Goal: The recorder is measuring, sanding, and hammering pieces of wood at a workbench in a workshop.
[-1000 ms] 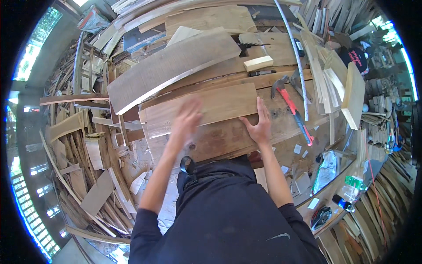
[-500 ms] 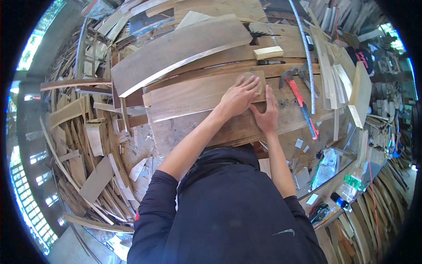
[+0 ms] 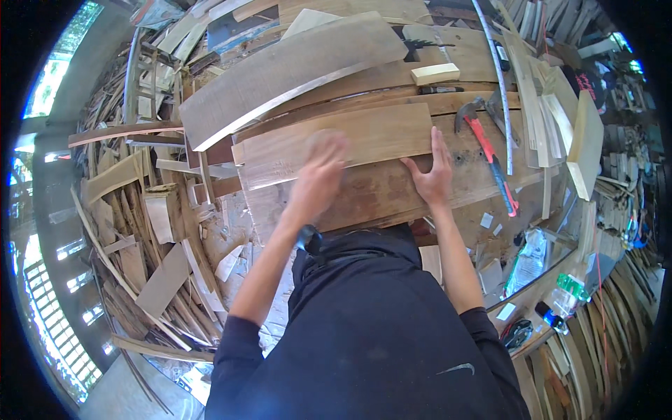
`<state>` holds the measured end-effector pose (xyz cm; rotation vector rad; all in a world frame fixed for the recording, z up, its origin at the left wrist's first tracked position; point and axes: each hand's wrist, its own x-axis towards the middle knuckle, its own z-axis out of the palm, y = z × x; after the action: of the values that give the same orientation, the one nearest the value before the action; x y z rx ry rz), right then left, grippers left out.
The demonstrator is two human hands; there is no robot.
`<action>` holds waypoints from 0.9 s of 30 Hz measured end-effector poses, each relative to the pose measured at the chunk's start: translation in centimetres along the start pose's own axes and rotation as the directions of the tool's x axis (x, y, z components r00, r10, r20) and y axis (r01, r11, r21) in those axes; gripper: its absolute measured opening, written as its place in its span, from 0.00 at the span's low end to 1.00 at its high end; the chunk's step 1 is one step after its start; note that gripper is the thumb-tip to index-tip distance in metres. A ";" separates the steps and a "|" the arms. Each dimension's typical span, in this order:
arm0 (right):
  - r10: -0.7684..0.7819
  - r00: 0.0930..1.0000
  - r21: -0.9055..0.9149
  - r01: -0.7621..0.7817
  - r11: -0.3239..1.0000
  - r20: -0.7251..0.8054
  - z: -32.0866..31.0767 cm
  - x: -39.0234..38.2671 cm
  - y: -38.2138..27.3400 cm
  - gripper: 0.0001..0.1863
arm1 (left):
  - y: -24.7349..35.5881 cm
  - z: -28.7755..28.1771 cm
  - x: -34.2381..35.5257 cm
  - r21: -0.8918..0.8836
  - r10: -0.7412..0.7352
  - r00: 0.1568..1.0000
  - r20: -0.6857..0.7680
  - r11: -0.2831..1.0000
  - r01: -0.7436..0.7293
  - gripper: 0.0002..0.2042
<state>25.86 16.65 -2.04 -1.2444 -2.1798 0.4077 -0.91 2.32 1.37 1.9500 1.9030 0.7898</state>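
Observation:
A flat light-brown wooden board [image 3: 381,129] lies crosswise on the worn wooden bench top [image 3: 378,192] in front of me. My left hand [image 3: 322,164] is over the board's left half, smeared by motion; its fingers and anything under them cannot be made out. At the board's right end rests my right hand [image 3: 432,171], fingers stretched out along the end edge and thumb spread apart, holding nothing. Right of that hand lies a claw hammer [image 3: 483,143] with a red and dark handle.
Beyond the board lies a wider grey-brown board [image 3: 294,77]. A small pale wood block [image 3: 435,73] sits near a long metal ruler [image 3: 497,84]. Offcuts [image 3: 133,259] heap up at left; upright planks [image 3: 582,140] and a plastic bottle [image 3: 570,290] are at right.
My left hand has swept leftward along the board, away from its right end. My right hand stays at that end. The whole view has shifted slightly.

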 end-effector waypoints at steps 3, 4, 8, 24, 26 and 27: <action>-0.032 0.999 0.021 0.032 0.999 -0.011 0.4 0.1 -0.4 0.55 | 3.7 4.8 6.4 -0.046 0.206 0.970 0.125 0.978 -0.202 0.23; -0.037 0.999 0.038 0.037 0.999 -0.001 0.7 0.0 0.1 0.55 | 4.7 5.8 8.0 -0.049 0.268 0.952 0.147 0.963 -0.264 0.24; -0.039 0.999 0.067 0.038 0.997 0.023 0.3 -0.2 0.3 0.55 | 5.2 6.5 9.5 -0.049 0.339 0.916 0.216 0.940 -0.337 0.24; -0.016 1.000 0.041 0.016 0.999 -0.015 0.2 0.1 -0.3 0.55 | 2.0 3.2 5.8 0.036 0.107 0.994 -0.002 0.994 -0.106 0.22; -0.039 0.999 0.034 0.040 0.999 -0.013 0.3 0.2 -0.3 0.54 | 4.3 5.9 10.4 -0.011 0.175 0.985 -0.009 0.985 -0.175 0.23; -0.055 0.998 0.030 0.055 0.998 -0.008 0.3 0.2 -0.4 0.54 | 4.6 6.6 11.9 -0.008 0.214 0.977 0.015 0.977 -0.214 0.24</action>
<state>25.32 16.64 -2.06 -1.1651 -2.1888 0.4113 6.26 14.76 0.74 2.1765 1.6979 0.8337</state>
